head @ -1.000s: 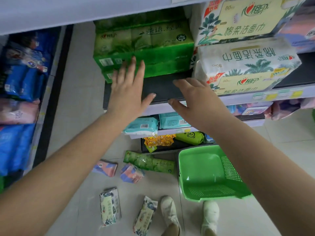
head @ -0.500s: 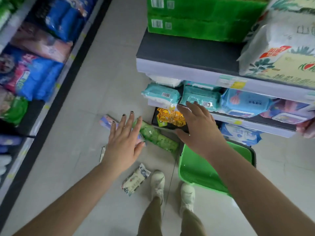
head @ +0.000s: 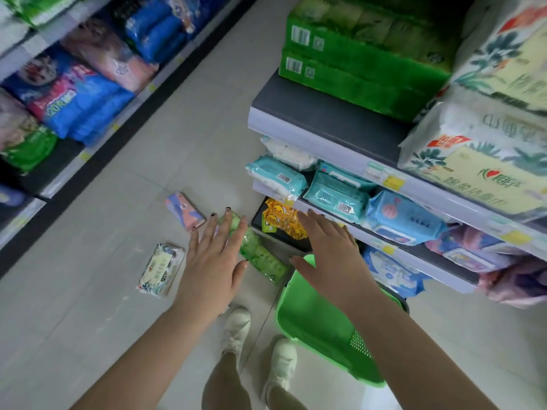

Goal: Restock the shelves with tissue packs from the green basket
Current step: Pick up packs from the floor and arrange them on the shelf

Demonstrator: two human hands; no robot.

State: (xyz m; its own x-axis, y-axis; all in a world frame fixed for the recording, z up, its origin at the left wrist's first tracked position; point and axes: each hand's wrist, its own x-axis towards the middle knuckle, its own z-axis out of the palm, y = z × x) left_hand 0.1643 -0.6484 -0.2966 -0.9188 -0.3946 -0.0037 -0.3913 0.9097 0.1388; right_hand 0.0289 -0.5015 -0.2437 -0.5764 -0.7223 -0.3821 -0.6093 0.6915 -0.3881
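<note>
A view straight down a shop aisle with a pale tiled floor (head: 97, 291). Both bare arms reach downward. The left hand (head: 211, 261) is spread flat, fingers straight and holding nothing; it hovers over a long, glossy green tissue pack (head: 260, 255) lying on the floor, whose crinkled plastic shows beyond the fingertips. Just left of that hand lie a flat white floral tissue pack (head: 160, 269) and a small pink and blue tissue pack (head: 184, 210). The right hand (head: 328, 253) is also open, fingers extended, empty, above the near rim of the green basket (head: 319, 327), a smooth plastic tub with a perforated wall, standing on the floor against the shelf unit (head: 325, 134). Soft teal wipe packs (head: 334, 193) sit on a lower shelf, above a yellow duck-print pack (head: 281, 217).
</note>
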